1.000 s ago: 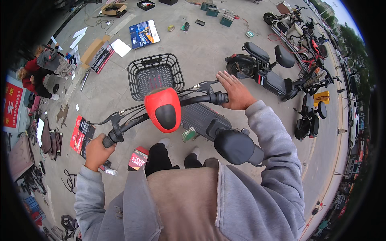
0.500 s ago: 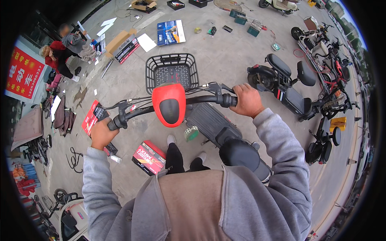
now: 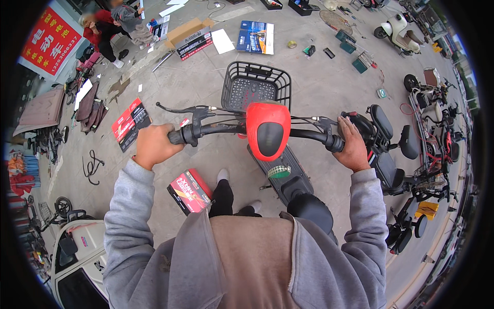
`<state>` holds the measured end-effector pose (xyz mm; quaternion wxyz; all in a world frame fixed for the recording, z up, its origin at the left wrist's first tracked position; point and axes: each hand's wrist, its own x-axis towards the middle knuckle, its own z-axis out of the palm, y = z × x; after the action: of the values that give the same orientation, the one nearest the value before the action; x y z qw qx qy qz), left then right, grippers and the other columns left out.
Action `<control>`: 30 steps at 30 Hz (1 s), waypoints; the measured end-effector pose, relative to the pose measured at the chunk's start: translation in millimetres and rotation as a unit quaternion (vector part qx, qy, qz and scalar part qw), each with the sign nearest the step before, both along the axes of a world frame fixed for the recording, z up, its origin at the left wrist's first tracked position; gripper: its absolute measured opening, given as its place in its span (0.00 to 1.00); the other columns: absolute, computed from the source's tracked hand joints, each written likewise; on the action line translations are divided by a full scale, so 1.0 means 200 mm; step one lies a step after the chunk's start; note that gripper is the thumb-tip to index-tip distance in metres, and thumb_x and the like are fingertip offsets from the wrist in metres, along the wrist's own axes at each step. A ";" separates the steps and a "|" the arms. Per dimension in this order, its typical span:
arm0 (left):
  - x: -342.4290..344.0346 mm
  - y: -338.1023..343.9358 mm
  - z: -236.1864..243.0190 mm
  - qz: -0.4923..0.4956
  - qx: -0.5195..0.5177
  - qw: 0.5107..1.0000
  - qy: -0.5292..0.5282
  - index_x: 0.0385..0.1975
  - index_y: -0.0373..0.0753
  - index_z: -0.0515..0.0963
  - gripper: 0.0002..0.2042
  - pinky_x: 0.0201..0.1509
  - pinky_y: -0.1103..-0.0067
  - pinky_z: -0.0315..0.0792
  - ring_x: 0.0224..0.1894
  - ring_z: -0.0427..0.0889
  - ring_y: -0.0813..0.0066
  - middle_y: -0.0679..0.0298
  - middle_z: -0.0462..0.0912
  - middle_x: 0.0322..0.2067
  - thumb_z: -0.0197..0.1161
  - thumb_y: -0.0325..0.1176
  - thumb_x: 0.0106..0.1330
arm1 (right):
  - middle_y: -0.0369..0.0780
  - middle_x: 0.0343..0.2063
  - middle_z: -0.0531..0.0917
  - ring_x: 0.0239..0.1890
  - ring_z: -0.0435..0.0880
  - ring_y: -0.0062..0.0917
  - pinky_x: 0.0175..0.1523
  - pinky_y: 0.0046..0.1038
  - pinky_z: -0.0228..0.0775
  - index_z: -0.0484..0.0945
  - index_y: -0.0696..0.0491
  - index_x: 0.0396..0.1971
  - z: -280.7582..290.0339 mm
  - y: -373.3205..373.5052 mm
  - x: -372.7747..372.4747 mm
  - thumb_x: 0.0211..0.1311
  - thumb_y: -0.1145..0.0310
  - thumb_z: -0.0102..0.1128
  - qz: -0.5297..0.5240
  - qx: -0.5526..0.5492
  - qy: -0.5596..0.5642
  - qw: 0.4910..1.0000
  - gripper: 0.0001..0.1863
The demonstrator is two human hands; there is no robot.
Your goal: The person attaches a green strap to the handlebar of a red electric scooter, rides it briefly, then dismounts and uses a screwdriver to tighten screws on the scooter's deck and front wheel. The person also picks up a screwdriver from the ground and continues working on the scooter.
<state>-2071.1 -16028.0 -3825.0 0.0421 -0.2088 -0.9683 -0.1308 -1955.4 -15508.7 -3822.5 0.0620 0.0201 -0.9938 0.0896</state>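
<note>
An electric scooter stands before me, with a red front cover (image 3: 267,114) and a black wire basket (image 3: 282,97) ahead of it. My left hand (image 3: 154,146) is closed around the left handlebar grip (image 3: 176,137), behind a brake lever. On the other side, my right hand (image 3: 354,145) holds the end of the right handlebar grip (image 3: 336,144), its fingers reaching forward over it. Below the cover, a green-and-white roll (image 3: 279,172) sits over the dark footboard (image 3: 258,157). The black seat (image 3: 311,210) is close to my right side, partly hidden by my jacket.
A red-and-black box (image 3: 189,191) stands near my feet, left of the scooter. Farther off lie a flattened red carton (image 3: 131,123), an open cardboard box (image 3: 193,40) and a blue carton (image 3: 256,37). Parked scooters (image 3: 386,154) line the right; people (image 3: 105,32) are at the upper left.
The handlebar has swung round from a left-pointing angle to nearly level across my view. The scooter's front shifts right in the picture, and my right hand has come lower and nearer.
</note>
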 end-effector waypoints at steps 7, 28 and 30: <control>-0.44 0.22 0.06 0.017 -0.071 0.997 -0.006 0.23 0.43 0.82 0.17 0.32 0.62 0.76 0.28 0.83 0.53 0.57 0.84 0.22 0.67 0.51 0.43 | 0.50 0.42 0.79 0.45 0.80 0.48 0.49 0.43 0.73 0.74 0.56 0.40 -0.02 0.11 -0.26 0.42 0.65 0.72 -0.095 0.038 -0.007 0.995 0.24; -1.50 0.46 0.21 0.029 -0.080 0.996 -0.021 0.27 0.45 0.84 0.18 0.36 0.65 0.77 0.31 0.84 0.57 0.59 0.85 0.25 0.66 0.51 0.42 | 0.51 0.43 0.82 0.48 0.81 0.48 0.53 0.42 0.73 0.76 0.56 0.44 0.11 0.34 -1.29 0.42 0.66 0.71 -0.131 0.041 -0.023 0.990 0.25; -1.46 0.46 0.20 0.048 -0.098 0.993 -0.041 0.28 0.45 0.85 0.18 0.36 0.64 0.77 0.32 0.84 0.56 0.58 0.85 0.25 0.66 0.52 0.43 | 0.51 0.50 0.79 0.54 0.78 0.47 0.59 0.40 0.70 0.74 0.56 0.52 0.08 0.38 -1.31 0.43 0.67 0.71 -0.028 0.032 0.093 0.995 0.32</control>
<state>-2363.1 -15936.0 -3785.2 -0.0123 -0.1599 -0.9862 -0.0418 -2217.4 -15432.2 -3806.5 0.1560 0.0027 -0.9863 0.0534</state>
